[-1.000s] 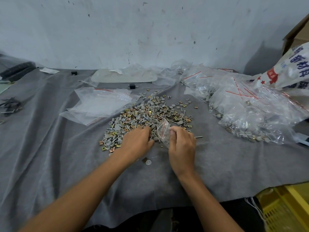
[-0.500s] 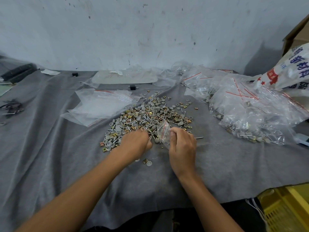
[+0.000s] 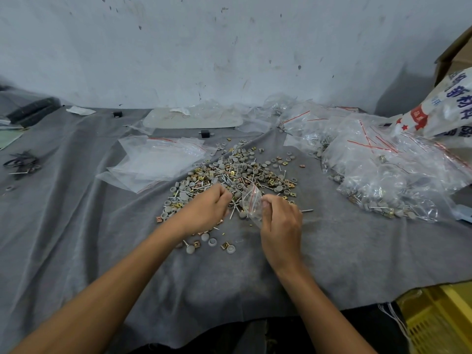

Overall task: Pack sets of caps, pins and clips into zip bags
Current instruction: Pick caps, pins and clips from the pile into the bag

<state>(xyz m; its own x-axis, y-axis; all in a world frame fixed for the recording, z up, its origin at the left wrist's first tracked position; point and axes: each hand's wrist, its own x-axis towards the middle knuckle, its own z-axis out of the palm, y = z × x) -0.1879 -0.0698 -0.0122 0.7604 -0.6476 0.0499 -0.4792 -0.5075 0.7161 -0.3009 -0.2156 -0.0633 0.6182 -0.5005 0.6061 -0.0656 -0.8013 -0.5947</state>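
Filling step in hand, by the look of it. Right hand (image 3: 281, 226) pinches a small zip bag (image 3: 251, 204) by its side, mouth up and tilted toward the heap, red seal line visible; the bag looks partly filled, contents not countable. Left hand (image 3: 204, 210) sits curled at the near edge of the loose pile (image 3: 237, 175) of grey caps, brass-coloured square clips and thin pins, fingers closed as if gathering parts — what it holds, if anything, cannot be told from here. A few caps and clips lie apart on the grey cloth (image 3: 76, 226) nearer the body, just below the left hand. Empty flat bags (image 3: 158, 159) stacked left of the pile; filled bags (image 3: 383, 175) heaped to the right, well apart from the hands. Judgement: one set is mid-assembly. Next move likely calls for bringing the left hand's pick over the bag mouth and dropping it in while the right keeps the opening spread — pins are thin and could snag the film or miss the mouth, so alignment matters. Then seal, toss right.
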